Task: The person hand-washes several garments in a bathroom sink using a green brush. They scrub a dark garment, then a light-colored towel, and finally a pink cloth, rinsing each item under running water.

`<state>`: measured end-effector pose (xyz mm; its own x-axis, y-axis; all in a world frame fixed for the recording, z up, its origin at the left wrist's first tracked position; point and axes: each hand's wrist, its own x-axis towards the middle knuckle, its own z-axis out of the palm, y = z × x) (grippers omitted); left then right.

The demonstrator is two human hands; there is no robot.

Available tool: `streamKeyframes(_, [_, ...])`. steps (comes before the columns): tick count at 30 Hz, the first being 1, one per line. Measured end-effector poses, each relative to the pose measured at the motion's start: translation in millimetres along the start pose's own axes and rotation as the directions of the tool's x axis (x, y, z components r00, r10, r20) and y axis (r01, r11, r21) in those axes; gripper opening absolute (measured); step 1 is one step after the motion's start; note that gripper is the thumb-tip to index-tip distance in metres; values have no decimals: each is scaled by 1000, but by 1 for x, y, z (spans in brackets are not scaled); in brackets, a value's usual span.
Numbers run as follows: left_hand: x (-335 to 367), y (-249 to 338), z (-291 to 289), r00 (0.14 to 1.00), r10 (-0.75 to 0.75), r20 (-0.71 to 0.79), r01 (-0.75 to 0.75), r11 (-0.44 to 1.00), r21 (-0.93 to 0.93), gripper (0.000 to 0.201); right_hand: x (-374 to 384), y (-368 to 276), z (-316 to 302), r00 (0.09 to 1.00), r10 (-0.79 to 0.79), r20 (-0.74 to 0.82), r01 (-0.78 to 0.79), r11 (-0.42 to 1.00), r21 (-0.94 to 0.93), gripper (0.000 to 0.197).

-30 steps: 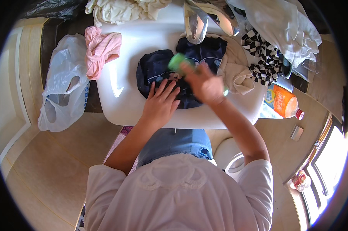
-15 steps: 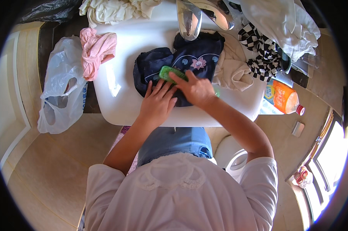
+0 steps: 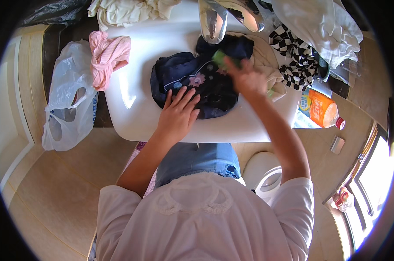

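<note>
Dark floral cloth (image 3: 197, 80): lies centre frame, partly hidden. Left hand (image 3: 178, 112): rests on it, fingers apart. Right hand (image 3: 248, 81): blurred, fingers clamped on green object (image 3: 218, 57), kind unclear. Cream cloth (image 3: 128, 14), upper left: cut off.

Daylight pours in from the window (image 3: 374, 178) at the near right, its panes burnt out to white, while the room reads moderately bright. A hard glare patch sits on the left of the white basin (image 3: 131, 117), and the metal faucet (image 3: 213, 24) on the far side shines. Motion blur smears the right hand (image 3: 250, 80) and green brush (image 3: 223, 60); the left hand (image 3: 178, 108) looks sharp. Straight edges bow toward the black fisheye rim.
</note>
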<state>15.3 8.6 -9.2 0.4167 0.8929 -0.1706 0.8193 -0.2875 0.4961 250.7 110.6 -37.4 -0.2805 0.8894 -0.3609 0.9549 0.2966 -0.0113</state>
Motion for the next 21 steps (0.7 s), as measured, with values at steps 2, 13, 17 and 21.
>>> streamKeyframes(2, [2,0,0,1000,11,0,-11,1000,-2,36,11,28,-1,961,-29,-276,12,998,-63,51])
streamKeyframes(13, [4,-1,0,1000,17,4,-17,1000,-3,38,4,34,17,938,-143,-316,106,986,-132,50])
streamKeyframes(17, [33,11,-30,970,-155,188,169,984,-59,45,2,38,-4,908,109,-405,-31,980,195,50])
streamKeyframes(21, [83,26,-8,992,-96,-77,95,995,-22,62,-8,18,-8,921,6,-388,143,925,352,47])
